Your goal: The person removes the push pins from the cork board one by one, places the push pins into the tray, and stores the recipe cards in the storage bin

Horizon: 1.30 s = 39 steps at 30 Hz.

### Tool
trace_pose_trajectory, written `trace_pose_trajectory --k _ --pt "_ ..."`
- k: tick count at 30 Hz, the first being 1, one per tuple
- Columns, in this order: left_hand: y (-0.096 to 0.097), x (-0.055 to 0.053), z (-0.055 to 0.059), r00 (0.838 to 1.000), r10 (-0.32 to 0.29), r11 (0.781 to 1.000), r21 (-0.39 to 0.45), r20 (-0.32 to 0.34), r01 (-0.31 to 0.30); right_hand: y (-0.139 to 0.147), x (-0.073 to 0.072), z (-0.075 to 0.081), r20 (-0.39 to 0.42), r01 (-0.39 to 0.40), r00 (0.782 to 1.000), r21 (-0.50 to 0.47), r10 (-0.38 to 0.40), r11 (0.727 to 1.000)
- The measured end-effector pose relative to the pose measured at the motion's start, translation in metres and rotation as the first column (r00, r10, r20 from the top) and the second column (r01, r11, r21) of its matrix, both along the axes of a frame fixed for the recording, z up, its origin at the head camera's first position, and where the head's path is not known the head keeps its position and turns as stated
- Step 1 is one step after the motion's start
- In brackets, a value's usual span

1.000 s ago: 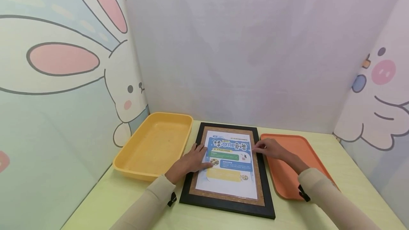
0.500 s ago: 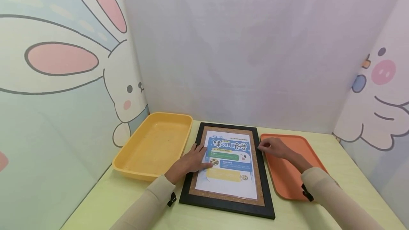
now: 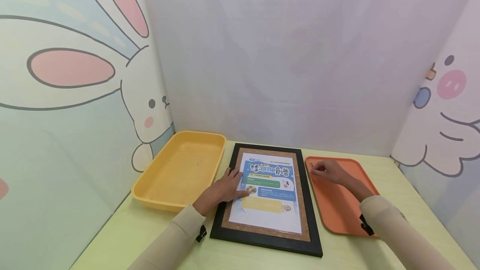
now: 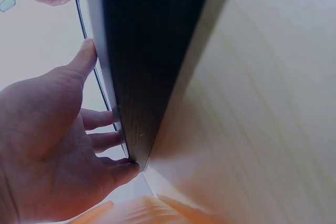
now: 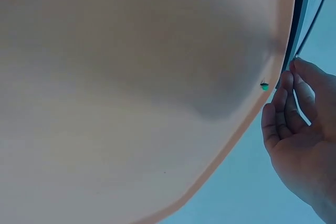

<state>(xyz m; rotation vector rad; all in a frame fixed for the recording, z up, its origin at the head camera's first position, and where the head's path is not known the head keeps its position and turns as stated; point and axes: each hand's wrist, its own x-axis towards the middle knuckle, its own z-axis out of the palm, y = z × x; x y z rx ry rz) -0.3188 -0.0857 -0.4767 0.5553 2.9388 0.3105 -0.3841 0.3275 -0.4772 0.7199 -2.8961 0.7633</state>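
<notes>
My left hand rests on the left side of a black-framed cork board, its fingers and thumb spread onto a printed sheet. In the left wrist view its fingers lie along the frame's edge. Over the upper left corner of an orange tray, my right hand has thumb and forefinger pinched together. A tiny shiny tip shows at those fingertips; the rest of it is hidden. Beside them, a small green thing lies inside the tray's rim, too small to identify.
A deep yellow tray stands left of the board. The pale table ends at a white cloth backdrop. Printed cartoon walls close in both sides.
My right hand has moved right, from the sheet's right edge across the frame to over the orange tray. The green thing now shows beside it. My left hand has stayed in place.
</notes>
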Motion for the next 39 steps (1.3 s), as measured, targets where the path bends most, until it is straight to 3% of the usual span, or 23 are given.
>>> trace_pose_trajectory --k 7,27,39 --pt "-0.001 0.000 0.001 1.000 0.001 1.000 0.003 -0.003 -0.001 0.010 0.000 -0.007 -0.061 -0.017 0.998 0.012 0.018 1.000" --pt "0.000 0.000 0.005 1.000 0.003 1.000 0.006 0.006 -0.003 0.012 -0.006 -0.016 -0.036 0.093 0.995 -0.003 -0.093 0.996" --pt "0.001 -0.002 -0.002 1.000 0.015 1.000 -0.014 -0.006 -0.015 0.016 -0.011 -0.022 -0.023 0.126 0.992 -0.022 -0.127 0.992"
